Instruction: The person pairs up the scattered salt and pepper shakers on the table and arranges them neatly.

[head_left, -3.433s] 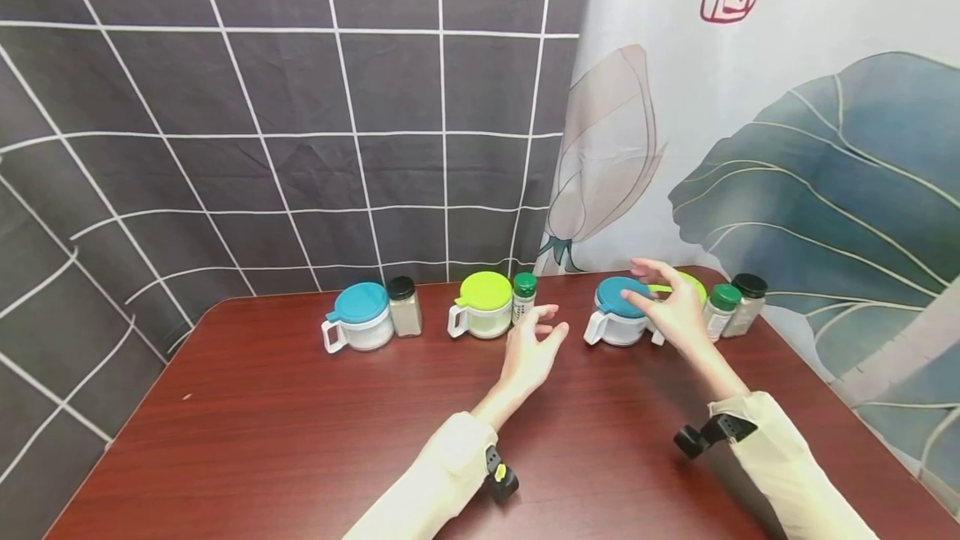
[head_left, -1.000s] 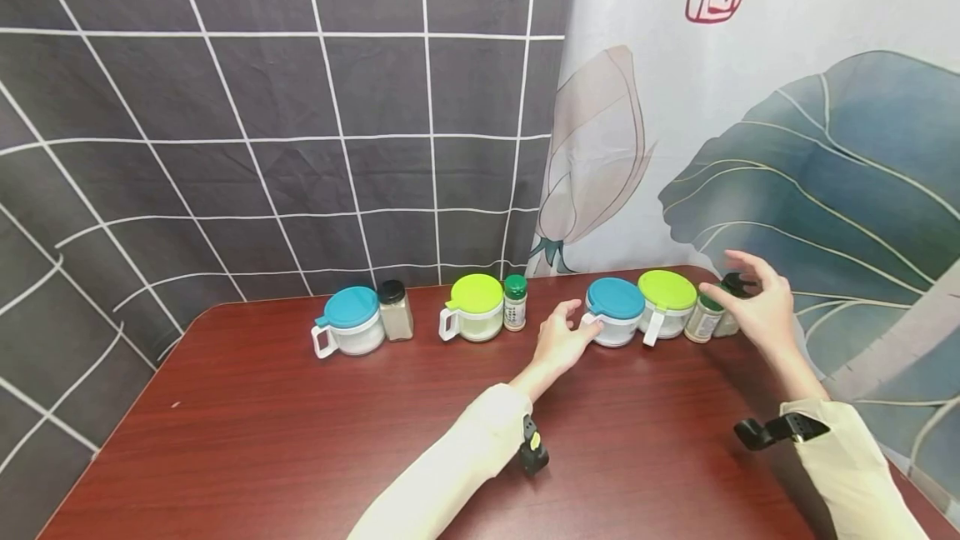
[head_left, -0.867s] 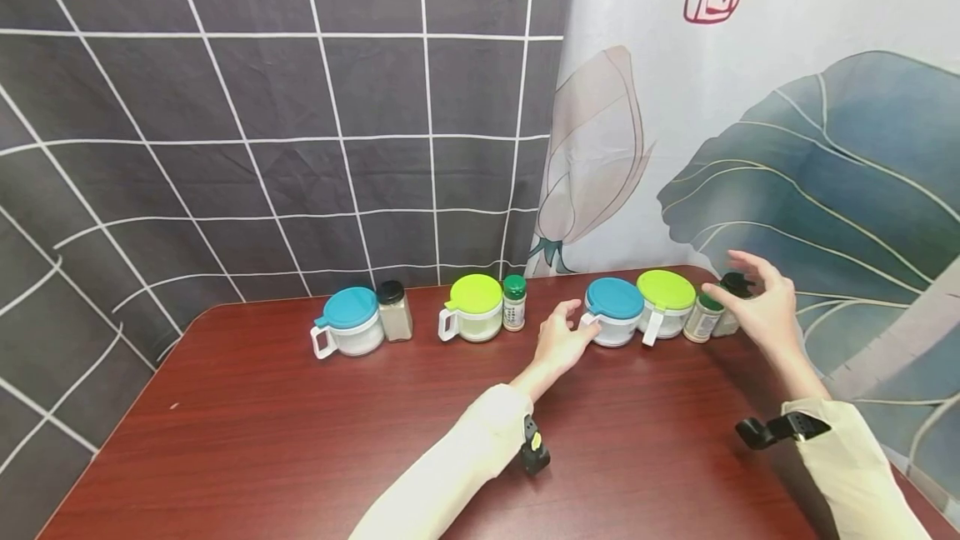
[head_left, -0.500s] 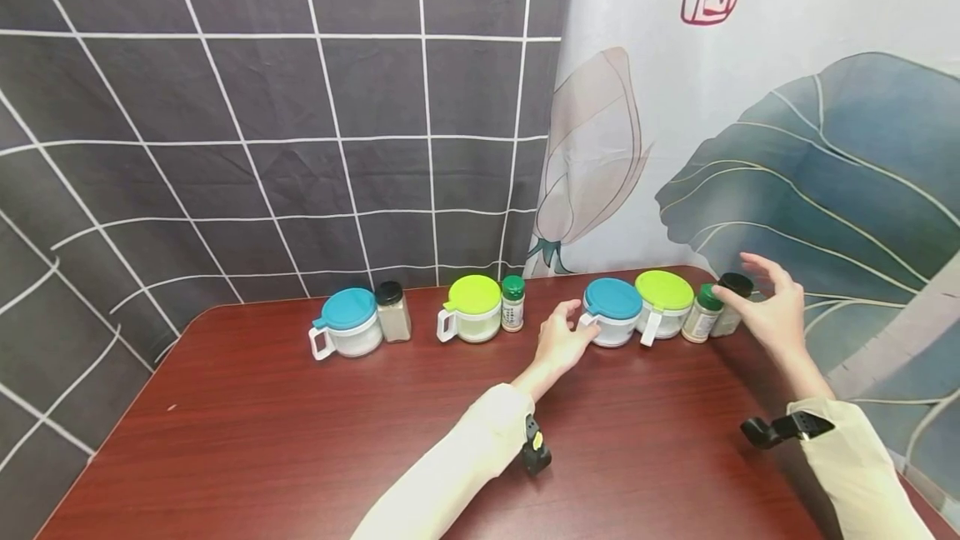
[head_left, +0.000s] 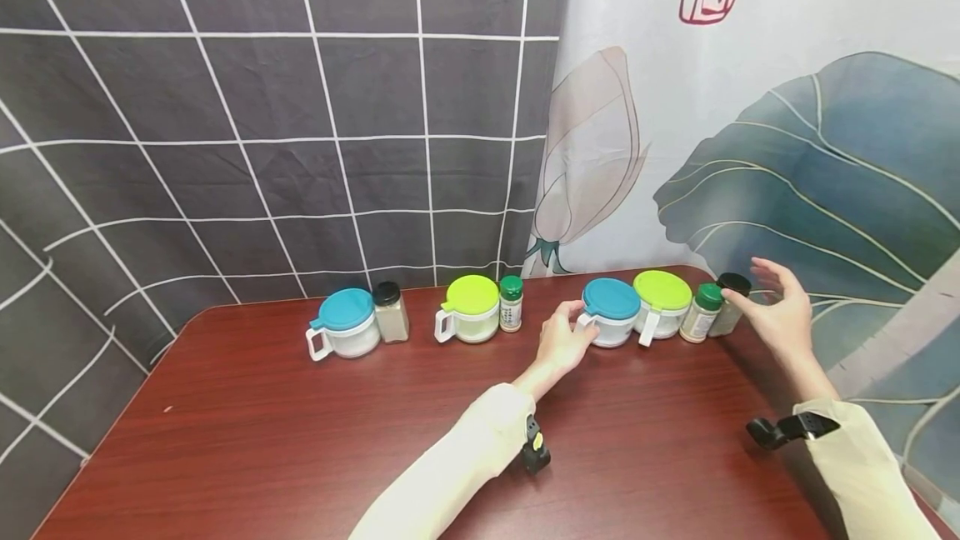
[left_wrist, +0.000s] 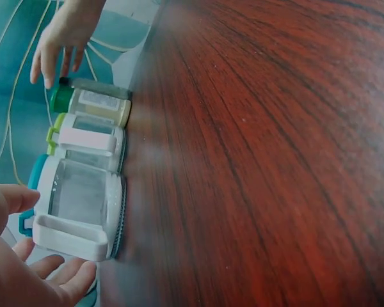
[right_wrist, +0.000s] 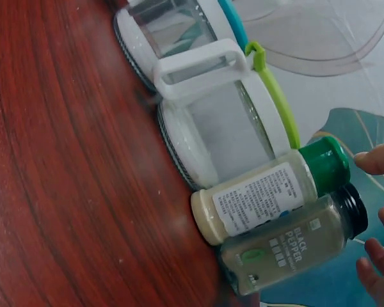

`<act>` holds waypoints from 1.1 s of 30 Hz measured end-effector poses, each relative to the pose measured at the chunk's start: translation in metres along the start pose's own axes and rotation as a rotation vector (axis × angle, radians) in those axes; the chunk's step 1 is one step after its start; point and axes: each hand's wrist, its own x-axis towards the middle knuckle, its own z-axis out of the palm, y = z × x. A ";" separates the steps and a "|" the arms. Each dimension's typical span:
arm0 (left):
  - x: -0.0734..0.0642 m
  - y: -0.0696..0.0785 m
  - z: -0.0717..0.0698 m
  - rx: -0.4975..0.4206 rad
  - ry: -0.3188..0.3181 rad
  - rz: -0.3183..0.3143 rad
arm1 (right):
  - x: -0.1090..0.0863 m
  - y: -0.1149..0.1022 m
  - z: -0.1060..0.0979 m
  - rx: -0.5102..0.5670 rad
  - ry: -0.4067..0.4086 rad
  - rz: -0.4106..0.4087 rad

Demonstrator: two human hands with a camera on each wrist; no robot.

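My left hand [head_left: 562, 340] is beside the blue-lidded seasoning jar [head_left: 611, 312], at its white handle [left_wrist: 70, 236]. Its thumb and fingers are spread, and the left wrist view shows them not closed round the jar. My right hand [head_left: 783, 319] hovers by the black-capped pepper bottle [right_wrist: 288, 246] and the green-capped spice bottle [right_wrist: 259, 198]. The thumb points at the green cap, with a small gap in the right wrist view; the other fingers are apart, holding nothing. Between the hands stands a green-lidded seasoning jar [head_left: 663, 304], touching or nearly touching its neighbours.
Farther left on the brown table [head_left: 360, 440] stand another green-lidded jar [head_left: 471, 309] beside a green-capped bottle [head_left: 511, 304], and another blue-lidded jar [head_left: 345, 322] beside a black-capped bottle [head_left: 391, 312]. A curtain of grey squares [head_left: 375, 90] and a leaf-patterned cloth [head_left: 825, 182] hang behind.
Since the oldest frame, both hands have moved right: the left from the green-capped bottle to the blue-lidded jar, the right from above the jars to the bottles. Lately, the right hand drifts slightly right.
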 end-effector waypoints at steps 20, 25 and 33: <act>0.004 -0.009 0.002 -0.003 -0.010 0.009 | -0.002 0.020 -0.008 0.062 -0.131 0.030; 0.004 -0.010 0.003 0.012 -0.001 0.023 | -0.002 0.024 -0.008 0.081 -0.164 0.011; 0.006 -0.010 0.004 0.029 0.005 0.013 | 0.001 0.029 -0.008 0.142 -0.220 -0.015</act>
